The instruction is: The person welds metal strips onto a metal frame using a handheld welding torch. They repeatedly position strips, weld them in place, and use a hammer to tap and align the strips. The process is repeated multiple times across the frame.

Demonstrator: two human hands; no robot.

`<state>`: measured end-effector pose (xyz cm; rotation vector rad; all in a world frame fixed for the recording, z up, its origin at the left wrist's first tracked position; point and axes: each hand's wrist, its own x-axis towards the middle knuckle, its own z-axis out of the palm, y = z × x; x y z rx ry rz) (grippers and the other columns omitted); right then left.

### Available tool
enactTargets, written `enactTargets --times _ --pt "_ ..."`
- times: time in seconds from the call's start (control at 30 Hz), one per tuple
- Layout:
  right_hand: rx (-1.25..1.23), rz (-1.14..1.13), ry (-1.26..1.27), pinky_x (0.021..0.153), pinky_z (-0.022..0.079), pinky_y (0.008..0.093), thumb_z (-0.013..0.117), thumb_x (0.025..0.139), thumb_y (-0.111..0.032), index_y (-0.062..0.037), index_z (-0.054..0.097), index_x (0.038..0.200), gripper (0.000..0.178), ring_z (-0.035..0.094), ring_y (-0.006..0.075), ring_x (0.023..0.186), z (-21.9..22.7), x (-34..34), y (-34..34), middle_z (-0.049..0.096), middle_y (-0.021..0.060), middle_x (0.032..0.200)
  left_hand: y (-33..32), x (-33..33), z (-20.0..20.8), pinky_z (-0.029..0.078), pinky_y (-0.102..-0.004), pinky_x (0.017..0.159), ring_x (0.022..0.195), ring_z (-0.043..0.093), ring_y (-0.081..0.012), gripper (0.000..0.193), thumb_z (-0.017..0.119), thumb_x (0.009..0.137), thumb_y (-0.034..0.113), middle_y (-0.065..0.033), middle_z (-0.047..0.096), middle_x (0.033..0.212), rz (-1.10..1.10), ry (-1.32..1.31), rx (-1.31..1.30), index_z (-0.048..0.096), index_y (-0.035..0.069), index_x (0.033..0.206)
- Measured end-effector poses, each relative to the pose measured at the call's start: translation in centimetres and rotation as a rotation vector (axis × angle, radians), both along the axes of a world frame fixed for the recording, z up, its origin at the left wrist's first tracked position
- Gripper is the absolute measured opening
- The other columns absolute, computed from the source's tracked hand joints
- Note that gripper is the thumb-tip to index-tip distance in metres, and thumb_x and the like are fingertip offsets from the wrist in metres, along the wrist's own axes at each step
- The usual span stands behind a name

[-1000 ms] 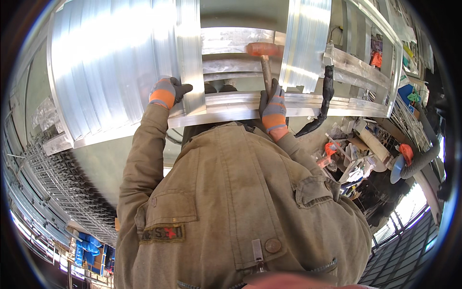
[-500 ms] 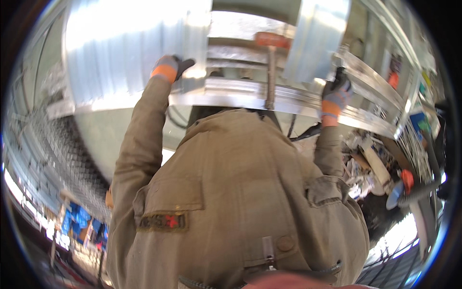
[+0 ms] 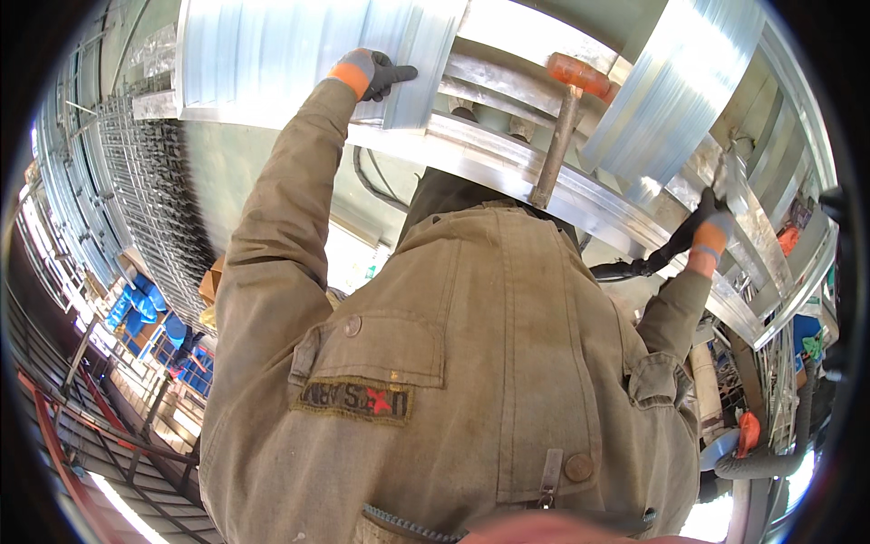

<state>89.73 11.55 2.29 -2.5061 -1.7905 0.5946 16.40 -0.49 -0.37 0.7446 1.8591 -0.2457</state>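
My left hand (image 3: 370, 76), in a grey, orange and black glove, rests on a ribbed sheet-metal panel (image 3: 272, 63) near its right part. Its fingers are apart and hold nothing. Far to the right, my gloved right hand (image 3: 716, 219) is closed at the end of a black cable-like tool (image 3: 671, 247); the tool's kind is unclear. That hand is over the right end of a metal frame (image 3: 625, 222). Between the hands, a mallet (image 3: 580, 77) with an orange-red head lies across the frame, handle toward me. A narrower ribbed strip (image 3: 680, 91) lies right of it.
Stacked wire mesh (image 3: 149, 172) stands on the left, with blue items (image 3: 136, 304) beyond it. At the right are a grey hose (image 3: 761, 466), an orange-red object (image 3: 749, 433) and thin rods. Dark cable (image 3: 376, 177) hangs below the frame.
My right hand has moved right, off the frame's near rail, and now has the black tool at it. My left hand stays on the panel. The view has turned, shifting the frame and mallet rightward.
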Motion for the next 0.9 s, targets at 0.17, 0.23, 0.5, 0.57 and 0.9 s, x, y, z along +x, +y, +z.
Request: enactTargets --times 0.17,0.23,0.5,0.57,0.9 --pt "0.369 0.137 0.488 0.071 0.054 0.034 0.08 0.102 -0.019 0.002 0.077 0.115 0.025 0.066 0.0151 0.083 10.8 -0.8 -1.1 0.073 0.0048 0.097 0.1 0.1 0.6 0.052 -0.0329 0.057 0.059 0.064 -0.0159 0.063 0.088 0.088 0.068 -0.0038 0.07 0.068 -0.007 -0.022 0.011 0.067 0.01 0.076" --pt "0.204 -0.08 0.716 0.061 0.047 0.026 0.078 0.103 -0.015 0.0027 0.074 0.125 0.028 0.062 0.0096 0.07 15.8 -4.1 0.0 0.068 -0.0009 0.085 0.4 0.1 1.3 0.052 -0.0313 0.056 0.058 0.065 -0.0148 0.06 0.091 0.089 0.063 -0.0043 0.069 0.067 0.014 -0.038 0.03 0.066 0.01 0.075" --pt "-0.233 1.042 0.677 0.076 0.054 0.0292 0.081 0.099 -0.008 -0.0003 0.075 0.133 0.035 0.065 0.0092 0.084 19.4 -22.8 1.7 0.071 0.0004 0.098 0.0 -0.3 0.7 0.052 -0.034 0.056 0.058 0.065 -0.0142 0.054 0.091 0.09 0.057 -0.0033 0.072 0.069 -0.001 -0.062 0.06 0.069 0.011 0.076" --pt "-0.416 1.043 0.783 0.08 0.056 0.0299 0.084 0.098 -0.007 -0.004 0.077 0.133 0.036 0.067 0.0109 0.09 17.4 -28.0 1.2 0.073 0.0018 0.105 -0.1 -0.8 0.2 0.052 -0.0354 0.058 0.059 0.065 -0.0141 0.055 0.089 0.09 0.061 -0.0022 0.073 0.07 -0.024 -0.083 0.056 0.072 0.011 0.077" --pt "-0.606 1.17 0.973 0.081 0.062 0.039 0.081 0.099 -0.023 -0.008 0.08 0.133 0.037 0.081 0.0268 0.092 7.6 -38.9 -2.0 0.084 0.0161 0.108 -0.5 -1.0 -0.1 0.056 -0.0398 0.065 0.059 0.068 -0.0186 0.066 0.075 0.093 0.076 -0.0023 0.074 0.068 -0.135 -0.043 0.082 0.077 0.012 0.073"
